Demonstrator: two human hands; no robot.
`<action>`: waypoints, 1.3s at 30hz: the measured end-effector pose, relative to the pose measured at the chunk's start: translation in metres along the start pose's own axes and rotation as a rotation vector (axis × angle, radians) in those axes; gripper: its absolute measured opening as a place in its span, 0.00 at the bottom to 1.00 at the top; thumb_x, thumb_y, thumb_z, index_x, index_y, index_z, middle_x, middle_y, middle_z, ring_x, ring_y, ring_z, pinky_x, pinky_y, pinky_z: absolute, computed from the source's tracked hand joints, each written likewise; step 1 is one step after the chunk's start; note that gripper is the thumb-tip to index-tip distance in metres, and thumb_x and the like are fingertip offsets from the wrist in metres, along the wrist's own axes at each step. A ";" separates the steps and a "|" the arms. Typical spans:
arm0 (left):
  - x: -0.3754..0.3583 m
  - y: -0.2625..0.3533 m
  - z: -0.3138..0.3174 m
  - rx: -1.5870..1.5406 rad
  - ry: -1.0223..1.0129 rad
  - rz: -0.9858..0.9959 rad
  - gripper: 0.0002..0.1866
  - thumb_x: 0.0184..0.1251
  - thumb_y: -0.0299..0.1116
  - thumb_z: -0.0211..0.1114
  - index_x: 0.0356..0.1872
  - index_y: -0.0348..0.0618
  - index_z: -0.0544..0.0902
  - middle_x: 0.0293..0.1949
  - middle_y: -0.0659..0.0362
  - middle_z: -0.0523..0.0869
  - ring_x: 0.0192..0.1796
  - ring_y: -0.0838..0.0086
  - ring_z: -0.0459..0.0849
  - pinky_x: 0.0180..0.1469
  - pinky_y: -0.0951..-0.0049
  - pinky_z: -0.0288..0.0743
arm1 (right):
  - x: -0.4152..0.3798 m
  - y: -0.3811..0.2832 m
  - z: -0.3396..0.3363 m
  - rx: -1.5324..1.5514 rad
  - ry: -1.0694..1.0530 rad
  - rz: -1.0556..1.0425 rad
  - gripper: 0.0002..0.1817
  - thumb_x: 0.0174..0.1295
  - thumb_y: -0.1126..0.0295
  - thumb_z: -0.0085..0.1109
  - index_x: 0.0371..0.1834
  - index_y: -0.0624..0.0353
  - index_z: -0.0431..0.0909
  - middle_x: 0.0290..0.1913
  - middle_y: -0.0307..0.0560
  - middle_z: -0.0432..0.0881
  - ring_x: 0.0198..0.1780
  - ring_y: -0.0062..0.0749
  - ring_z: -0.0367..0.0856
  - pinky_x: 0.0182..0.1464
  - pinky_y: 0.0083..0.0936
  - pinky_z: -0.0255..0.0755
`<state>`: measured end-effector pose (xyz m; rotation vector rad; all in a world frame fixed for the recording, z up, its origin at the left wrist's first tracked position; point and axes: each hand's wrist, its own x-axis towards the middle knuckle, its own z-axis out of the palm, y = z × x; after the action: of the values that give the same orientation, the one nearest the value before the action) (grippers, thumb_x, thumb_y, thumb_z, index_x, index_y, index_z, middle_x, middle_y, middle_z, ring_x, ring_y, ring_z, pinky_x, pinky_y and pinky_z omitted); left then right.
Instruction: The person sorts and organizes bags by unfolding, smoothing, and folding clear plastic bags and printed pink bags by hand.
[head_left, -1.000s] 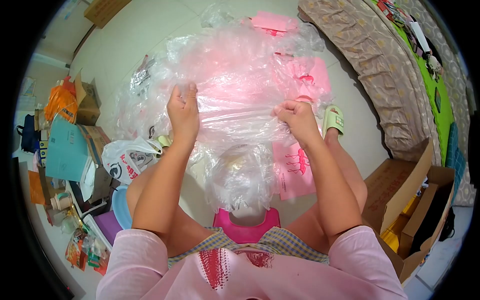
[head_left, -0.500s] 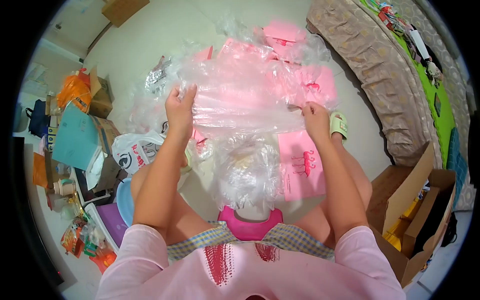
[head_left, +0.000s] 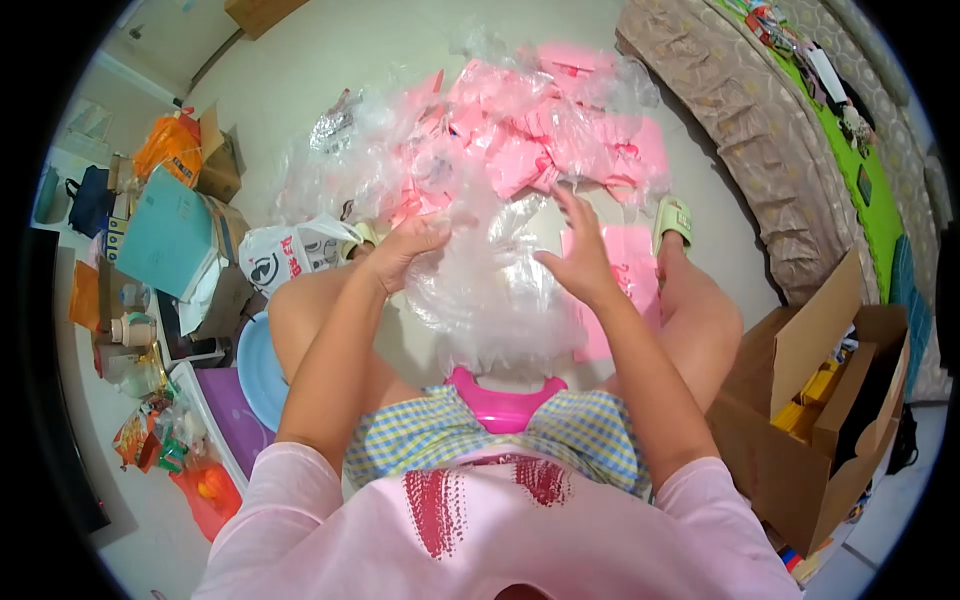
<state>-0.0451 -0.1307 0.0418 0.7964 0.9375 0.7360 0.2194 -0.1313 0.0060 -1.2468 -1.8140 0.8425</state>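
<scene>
My left hand (head_left: 408, 248) is at the left edge of a clear plastic bag (head_left: 490, 290), its fingers stretched out and a little blurred; they do not look closed on the film. To the right, my right hand (head_left: 582, 250) is open, thumb and fingers spread, with nothing in it. The crumpled clear plastic lies between my knees. Partly behind my right forearm is a flat pink bag with a printed flamingo design (head_left: 632, 275). Beyond both hands spreads a heap of pink packages (head_left: 515, 160) mixed with clear plastic wrap (head_left: 340, 170).
A pink plastic stool (head_left: 505, 405) shows between my thighs. On the right stands an open cardboard box (head_left: 745, 400) with yellow items inside. To the left are a white printed carrier bag (head_left: 290, 255), a blue basin (head_left: 262, 370) and a teal box (head_left: 165, 240). A cloth-covered bed edge (head_left: 720, 120) runs along the right.
The clear plastic sheet stretched between my hands has dropped toward my knees. My right hand has let go and opened. Both hands have moved inward and nearer to me.
</scene>
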 end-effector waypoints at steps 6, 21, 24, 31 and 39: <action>0.015 -0.014 -0.020 0.310 -0.398 -0.153 0.28 0.53 0.41 0.71 0.55 0.40 0.77 0.40 0.66 0.81 0.35 0.87 0.76 0.38 0.85 0.71 | 0.005 0.029 0.022 0.275 -0.274 0.233 0.35 0.44 0.73 0.69 0.59 0.61 0.66 0.55 0.54 0.72 0.53 0.42 0.72 0.59 0.35 0.66; 0.045 -0.183 -0.029 0.414 0.608 0.128 0.35 0.48 0.22 0.69 0.58 0.44 0.60 0.45 0.53 0.75 0.47 0.69 0.75 0.49 0.71 0.71 | -0.054 0.144 0.074 0.240 -0.001 0.846 0.16 0.53 0.72 0.61 0.44 0.64 0.72 0.32 0.48 0.78 0.32 0.30 0.78 0.33 0.28 0.77; 0.045 -0.195 -0.046 0.715 0.658 0.139 0.29 0.46 0.20 0.68 0.51 0.45 0.67 0.46 0.55 0.73 0.44 0.69 0.75 0.47 0.72 0.71 | -0.060 0.165 0.095 -0.016 -0.037 0.785 0.18 0.51 0.71 0.59 0.46 0.64 0.71 0.35 0.54 0.80 0.36 0.40 0.80 0.39 0.33 0.74; 0.066 -0.241 -0.084 1.035 0.482 0.052 0.22 0.50 0.25 0.66 0.48 0.45 0.71 0.51 0.54 0.70 0.54 0.59 0.71 0.52 0.60 0.66 | -0.074 0.235 0.143 -0.188 -0.220 0.769 0.10 0.53 0.68 0.57 0.32 0.63 0.74 0.31 0.56 0.81 0.34 0.46 0.81 0.37 0.38 0.71; 0.072 -0.283 -0.094 1.201 0.340 -0.085 0.22 0.50 0.20 0.63 0.50 0.44 0.72 0.54 0.51 0.70 0.54 0.54 0.72 0.53 0.59 0.67 | -0.084 0.242 0.164 -0.467 -0.187 0.879 0.12 0.55 0.63 0.56 0.34 0.62 0.74 0.32 0.57 0.81 0.38 0.53 0.78 0.42 0.42 0.70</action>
<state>-0.0448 -0.1903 -0.2587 1.6803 1.7410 0.1555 0.2037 -0.1526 -0.2968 -2.4249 -1.6245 1.0359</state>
